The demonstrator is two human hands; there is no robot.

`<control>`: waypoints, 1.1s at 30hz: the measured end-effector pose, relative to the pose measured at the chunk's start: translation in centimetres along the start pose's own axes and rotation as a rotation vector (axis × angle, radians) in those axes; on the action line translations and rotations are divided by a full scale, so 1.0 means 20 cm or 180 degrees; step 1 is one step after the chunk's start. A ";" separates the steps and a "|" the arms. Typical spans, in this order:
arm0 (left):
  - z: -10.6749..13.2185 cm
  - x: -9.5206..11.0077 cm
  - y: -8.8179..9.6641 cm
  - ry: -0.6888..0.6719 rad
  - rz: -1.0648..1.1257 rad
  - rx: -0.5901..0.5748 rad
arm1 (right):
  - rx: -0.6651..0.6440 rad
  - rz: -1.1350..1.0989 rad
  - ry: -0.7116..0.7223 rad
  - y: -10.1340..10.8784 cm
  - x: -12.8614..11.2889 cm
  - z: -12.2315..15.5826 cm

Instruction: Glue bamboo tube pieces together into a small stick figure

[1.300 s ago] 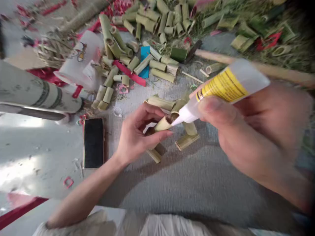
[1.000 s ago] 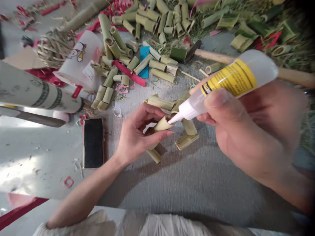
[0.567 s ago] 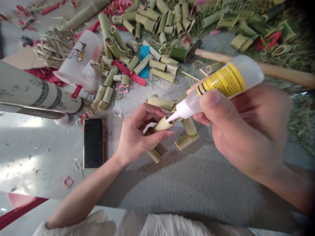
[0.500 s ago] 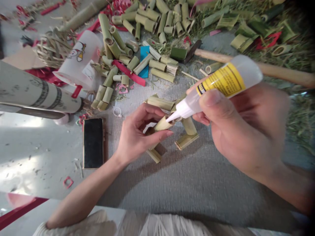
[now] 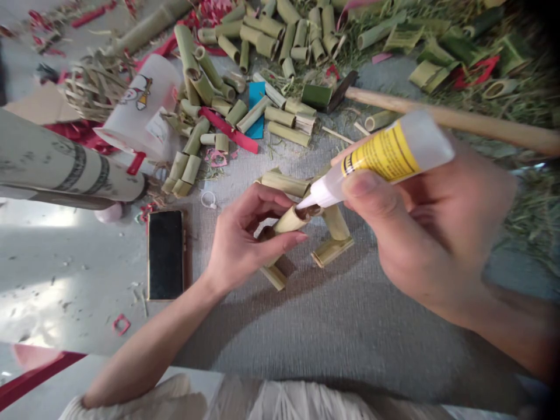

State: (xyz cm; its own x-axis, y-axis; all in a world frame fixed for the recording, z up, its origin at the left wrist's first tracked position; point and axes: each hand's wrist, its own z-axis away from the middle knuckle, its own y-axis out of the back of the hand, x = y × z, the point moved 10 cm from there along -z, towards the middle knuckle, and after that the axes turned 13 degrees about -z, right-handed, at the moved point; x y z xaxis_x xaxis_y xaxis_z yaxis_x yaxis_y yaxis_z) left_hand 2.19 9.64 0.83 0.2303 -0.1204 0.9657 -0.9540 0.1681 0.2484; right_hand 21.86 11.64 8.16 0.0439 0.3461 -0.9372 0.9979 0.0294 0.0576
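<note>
My left hand (image 5: 242,236) pinches a short piece of green bamboo tube (image 5: 291,220) between thumb and fingers, its open end turned to the right. My right hand (image 5: 431,224) grips a glue bottle (image 5: 385,156) with a yellow label and a white nozzle. The nozzle tip touches the rim of the held tube. Under and beside the tube lie a few joined bamboo pieces (image 5: 332,245) on a grey mat (image 5: 341,326).
A dark phone (image 5: 165,254) lies left of my left hand. Behind are a heap of cut bamboo tubes (image 5: 262,41), a plastic cup (image 5: 140,105), red paper strips, a long wooden stick (image 5: 459,119) and a large printed cylinder (image 5: 56,166) at left.
The glue bottle has tilted lower and shifted slightly left, its nozzle staying at the tube's rim. My left hand has held still.
</note>
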 end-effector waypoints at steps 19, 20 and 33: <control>-0.05 0.07 0.04 0.0166 -0.0434 -0.0156 | 0.0520 -0.0827 0.0049 0.04 0.12 -0.04; -0.05 0.08 0.05 0.0213 -0.0513 -0.0223 | 0.0517 -0.0933 0.0015 0.04 0.13 -0.04; -0.03 0.19 0.09 -0.0172 -0.1578 -0.0402 | 0.0071 -0.1366 -0.0636 -0.03 0.14 -0.01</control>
State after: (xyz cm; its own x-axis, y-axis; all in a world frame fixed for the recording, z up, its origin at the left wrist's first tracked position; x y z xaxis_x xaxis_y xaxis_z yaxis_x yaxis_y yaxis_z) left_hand 1.49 10.17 4.92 0.6355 -0.2653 0.7251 -0.7013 0.1945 0.6859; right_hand 21.32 12.80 5.55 -0.3666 0.1199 -0.9226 0.9286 0.1094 -0.3547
